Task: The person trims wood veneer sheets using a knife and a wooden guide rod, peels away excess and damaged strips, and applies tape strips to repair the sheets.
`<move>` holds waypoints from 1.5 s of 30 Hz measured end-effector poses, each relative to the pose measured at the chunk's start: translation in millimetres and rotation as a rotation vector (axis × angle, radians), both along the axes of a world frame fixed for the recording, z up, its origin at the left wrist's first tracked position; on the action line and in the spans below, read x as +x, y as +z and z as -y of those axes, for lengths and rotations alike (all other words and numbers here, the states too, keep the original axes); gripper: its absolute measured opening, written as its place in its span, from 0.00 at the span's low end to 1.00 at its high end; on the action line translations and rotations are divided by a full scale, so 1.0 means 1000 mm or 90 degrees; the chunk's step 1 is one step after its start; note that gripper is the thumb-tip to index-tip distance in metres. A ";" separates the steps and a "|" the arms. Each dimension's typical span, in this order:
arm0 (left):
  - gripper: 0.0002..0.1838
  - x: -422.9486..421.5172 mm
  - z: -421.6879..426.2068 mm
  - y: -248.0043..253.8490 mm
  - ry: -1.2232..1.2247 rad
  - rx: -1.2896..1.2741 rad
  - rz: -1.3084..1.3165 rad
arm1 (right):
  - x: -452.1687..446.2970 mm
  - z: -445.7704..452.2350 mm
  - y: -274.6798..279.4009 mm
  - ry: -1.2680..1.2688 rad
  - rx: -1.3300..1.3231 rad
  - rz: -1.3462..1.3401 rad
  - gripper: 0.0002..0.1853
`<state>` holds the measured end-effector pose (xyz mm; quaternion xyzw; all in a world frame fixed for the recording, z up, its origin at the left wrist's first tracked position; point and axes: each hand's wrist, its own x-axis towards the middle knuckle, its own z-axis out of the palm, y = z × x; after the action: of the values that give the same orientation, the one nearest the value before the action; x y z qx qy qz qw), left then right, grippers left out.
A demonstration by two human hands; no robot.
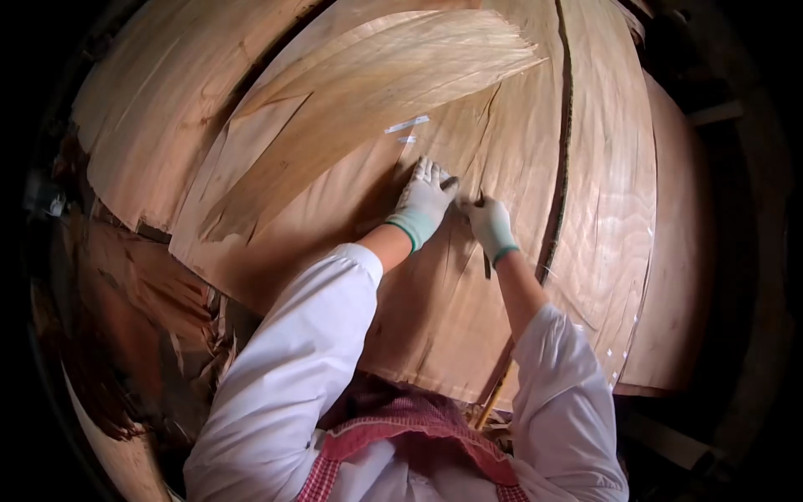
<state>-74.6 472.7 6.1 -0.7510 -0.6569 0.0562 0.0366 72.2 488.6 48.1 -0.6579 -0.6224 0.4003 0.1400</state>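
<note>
My left hand (424, 201), in a white glove with a green cuff, lies on a large sheet of wood veneer (435, 326) with its fingers stretched out and its thumb towards the right hand. Close beside it, my right hand (491, 226), gloved alike, is closed with its fingers pointing at the left thumb. What it grips is hidden. A short dark strip (487, 266) shows just below the right hand; whether it is a tool's end or a gap in the wood I cannot tell. Pieces of white tape (407, 125) stick to the veneer above the left hand.
A loose, ragged-edged veneer piece (376, 84) lies across the sheet at the upper left. More veneer sheets (606, 176) lie to the right, past a long dark gap (565, 125). Torn veneer scraps (159, 309) are heaped at the lower left.
</note>
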 end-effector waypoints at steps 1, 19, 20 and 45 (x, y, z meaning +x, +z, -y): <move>0.22 0.000 0.005 0.018 -0.039 0.007 -0.011 | 0.008 0.016 0.011 -0.008 -0.005 -0.059 0.13; 0.38 -0.124 0.320 0.053 0.248 0.136 0.328 | -0.010 0.222 0.081 0.329 -0.095 -0.025 0.10; 0.36 -0.121 0.325 0.048 0.284 0.156 0.354 | -0.030 0.218 0.074 0.340 -0.087 -0.022 0.11; 0.28 -0.076 0.195 0.017 0.098 -0.014 0.106 | -0.107 0.123 -0.006 0.325 0.228 0.122 0.13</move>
<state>-150.3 278.0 23.4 -0.7010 -0.7125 0.0036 -0.0305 -34.9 365.6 41.8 -0.4799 -0.8382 0.2431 0.0894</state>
